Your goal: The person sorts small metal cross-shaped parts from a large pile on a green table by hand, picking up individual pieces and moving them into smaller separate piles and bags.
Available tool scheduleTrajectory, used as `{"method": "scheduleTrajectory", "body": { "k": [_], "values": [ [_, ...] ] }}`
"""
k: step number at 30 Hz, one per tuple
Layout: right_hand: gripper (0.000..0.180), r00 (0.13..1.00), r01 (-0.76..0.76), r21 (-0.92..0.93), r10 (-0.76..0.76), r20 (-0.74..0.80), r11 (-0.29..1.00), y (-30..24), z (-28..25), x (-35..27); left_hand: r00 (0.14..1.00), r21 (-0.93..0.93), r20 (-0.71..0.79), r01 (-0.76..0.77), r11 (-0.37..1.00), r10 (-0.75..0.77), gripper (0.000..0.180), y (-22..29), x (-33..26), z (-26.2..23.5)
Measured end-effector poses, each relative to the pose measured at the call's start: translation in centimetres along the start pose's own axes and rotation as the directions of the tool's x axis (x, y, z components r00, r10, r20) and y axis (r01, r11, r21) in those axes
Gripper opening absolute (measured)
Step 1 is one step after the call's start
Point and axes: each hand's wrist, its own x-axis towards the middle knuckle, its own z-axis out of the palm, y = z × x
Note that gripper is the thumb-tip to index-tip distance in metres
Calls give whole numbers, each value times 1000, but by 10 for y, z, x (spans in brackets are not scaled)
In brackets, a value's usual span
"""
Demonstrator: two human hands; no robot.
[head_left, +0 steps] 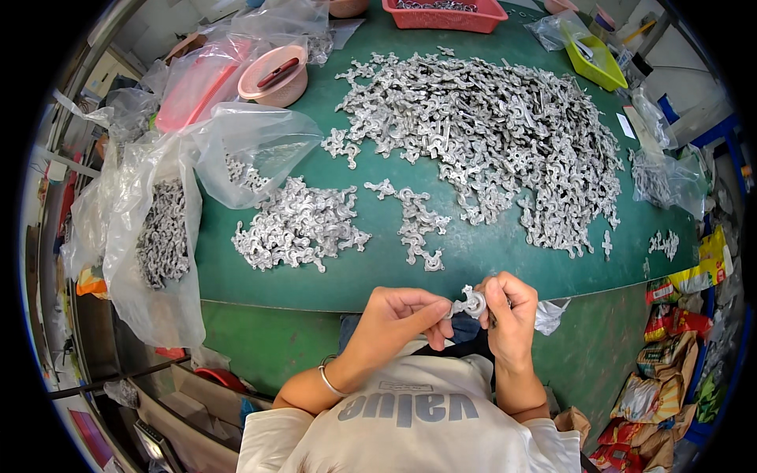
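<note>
Close to my body, at the table's near edge, I hold a small silver metal casting (471,303) with rounded knobs. The thumb and fingers of my left hand (404,314) pinch its left end. My right hand (509,319) is closed round the other side, and its fingers partly hide the piece. Beyond my hands lies a small cluster of similar castings (422,225). A heaped pile of them (296,225) sits to the left, and a much larger pile (489,134) spreads over the far middle and right.
The green table (378,276) carries a clear plastic bag (154,229) of castings at its left edge. Behind are a pink basket (274,76) with a red-handled tool, a red tray (445,17) and a yellow-green tray (597,63). Colourful sacks (646,394) stand at the right.
</note>
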Motion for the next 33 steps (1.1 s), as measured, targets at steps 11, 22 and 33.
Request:
{"method": "scheduleTrajectory", "body": {
  "k": [11,22,33],
  "values": [
    [30,998,60,58,-62,29,996,8,-1,2,1000,4,9,19,1000,-19,15,3,-5,4],
    [29,995,82,90,-86,42,993,9,1,2,1000,0,6,20,1000,-20,13,1,-6,4],
    [29,974,209,-830,-186,130,517,37,6,31,383,573,-620,-375,729,685,15,7,20,-104]
  ]
}}
